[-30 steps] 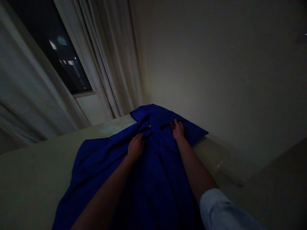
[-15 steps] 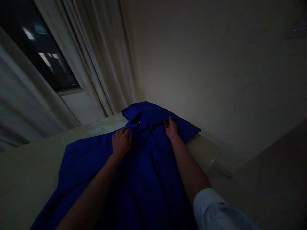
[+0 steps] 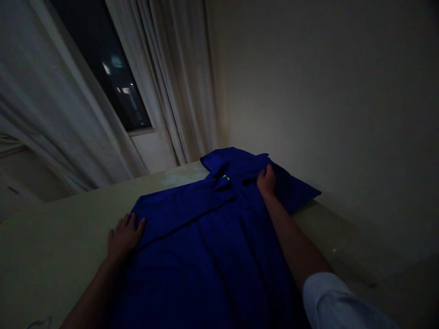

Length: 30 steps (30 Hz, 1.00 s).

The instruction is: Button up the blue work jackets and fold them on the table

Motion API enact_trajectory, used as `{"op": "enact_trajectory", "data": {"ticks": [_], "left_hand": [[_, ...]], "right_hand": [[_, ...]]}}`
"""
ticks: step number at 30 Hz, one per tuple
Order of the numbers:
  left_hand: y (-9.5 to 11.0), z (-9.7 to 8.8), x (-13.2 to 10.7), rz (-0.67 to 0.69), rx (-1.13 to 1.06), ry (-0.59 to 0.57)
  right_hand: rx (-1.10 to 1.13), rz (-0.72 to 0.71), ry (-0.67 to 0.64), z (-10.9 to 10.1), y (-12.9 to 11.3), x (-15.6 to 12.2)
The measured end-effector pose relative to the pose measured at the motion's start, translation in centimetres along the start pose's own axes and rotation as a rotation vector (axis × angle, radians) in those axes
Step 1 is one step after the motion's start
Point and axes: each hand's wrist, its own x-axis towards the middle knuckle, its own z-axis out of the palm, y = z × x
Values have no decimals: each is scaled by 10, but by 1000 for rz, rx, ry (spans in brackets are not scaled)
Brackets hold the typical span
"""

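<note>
A dark blue shirt (image 3: 209, 246) lies spread on a pale table (image 3: 51, 246), collar at the far end with a small green tag (image 3: 224, 177). My left hand (image 3: 124, 236) rests flat at the shirt's left edge by the sleeve, fingers stretched out. My right hand (image 3: 266, 180) presses on the shirt near the right shoulder, beside the collar, with fingers curled down into the cloth. The room is dim.
Pale curtains (image 3: 164, 82) hang on both sides of a dark window (image 3: 109, 73) behind the table. A plain wall (image 3: 325, 100) runs along the right. The table's right edge (image 3: 346, 256) lies just past the shirt's right sleeve.
My left hand has slid from near the collar out to the left edge of the shirt, flattening the sleeve. My right hand stays by the right shoulder. The view has shifted.
</note>
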Motion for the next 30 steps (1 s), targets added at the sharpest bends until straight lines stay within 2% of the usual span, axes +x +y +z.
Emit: {"op": "enact_trajectory", "data": {"ticks": [2,4,6,8,11,13,15,17,20,22,24,26,27,28,30], "left_hand": [[-2,6,-3,-10,-31,67],[0,5,-3,5,-90,140],[-1,-1,-3,34,-175,225],[-3,-9,-6,64,-281,288],[-4,-21,-13,70,-438,299],[-3,-28,-16,8,-528,265],[-1,-34,-16,-71,-614,167],[0,-41,-13,-83,-632,22],[0,-56,-7,47,-548,-123],[2,-67,-4,143,-550,-59],[4,-75,-3,162,-560,174],[7,-77,-3,47,-512,428],[8,-76,-2,-41,-479,463],[9,-72,-1,-130,-451,432],[7,-62,1,-262,-425,246]], "right_hand": [[-252,-431,-327,15,-16,-23],[-429,-763,-746,34,-26,-55],[-539,-911,-1079,49,-28,-88],[-626,-918,-1234,57,-25,-111],[-655,-832,-1249,56,-20,-124],[-644,-787,-1242,53,-19,-122],[-635,-755,-1229,51,-19,-119],[-616,-734,-1214,52,-17,-118],[-582,-725,-1199,53,-13,-118],[-545,-728,-1184,54,-10,-118],[-473,-738,-1157,54,-8,-118],[-388,-765,-1132,54,-8,-119],[-357,-788,-1125,54,-9,-120],[-342,-813,-1118,53,-10,-121],[-359,-851,-1077,54,-12,-123]]}}
